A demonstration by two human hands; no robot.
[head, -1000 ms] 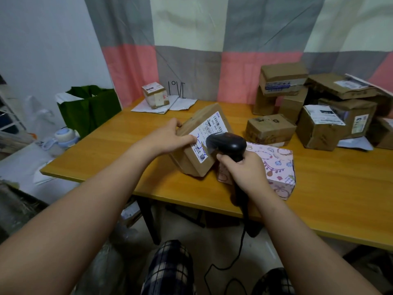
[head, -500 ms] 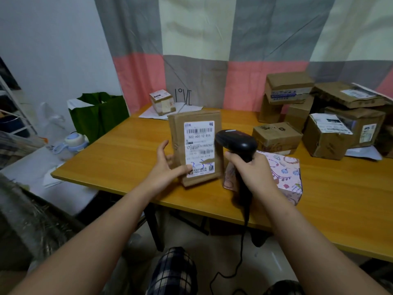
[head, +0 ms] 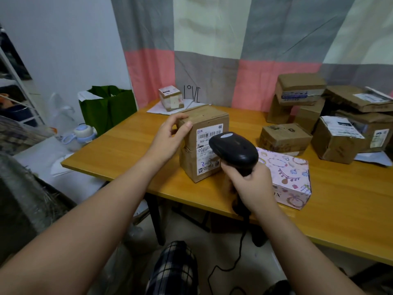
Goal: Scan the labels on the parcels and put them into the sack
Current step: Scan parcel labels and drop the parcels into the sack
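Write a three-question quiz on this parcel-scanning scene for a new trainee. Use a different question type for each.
1. True or false: the left hand holds the brown parcel at an upper corner, with the label facing the person.
2. What does the right hand grip? A: a pen. B: a black scanner. C: a roll of tape.
3. Fill the gap: the patterned pink box lies on the person's ___ side of the brown parcel.

Key: 1 true; 2 B; 3 right.
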